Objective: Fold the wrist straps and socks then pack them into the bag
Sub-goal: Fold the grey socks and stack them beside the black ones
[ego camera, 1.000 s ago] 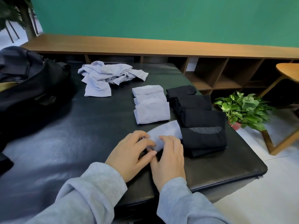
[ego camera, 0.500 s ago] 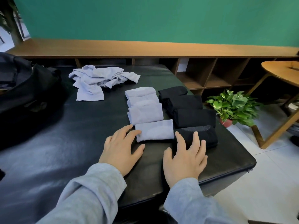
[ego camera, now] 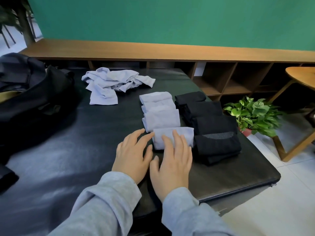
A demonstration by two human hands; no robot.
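Head view, and we're looking down at both hands flat on the black padded table. Our right hand lies with its fingers straight and spread, laid on top of the nearest folded light-blue piece, pressing it down, gripping nothing. Our left hand is just beside it, fingers relaxed and extended, the fingertips touching the left edge of that same folded piece.

Just beyond the right fingertips we see the rest of the light-blue row, three more folded pieces overlapping one another and running away from us. To the right of our right fingers sits a matching row of folded black pieces, four of them, the nearest one lying just beside the light-blue piece under our hand. Whether these are socks or wrist straps, we cannot tell.

Well beyond the left fingertips lies a loose heap of unfolded light-blue fabric. Far off to the left of our left hand sits the black bag, slumped on the table with its top open.

Past the table's right edge, a potted green plant stands on the floor, with a low wooden shelf along the green wall behind.
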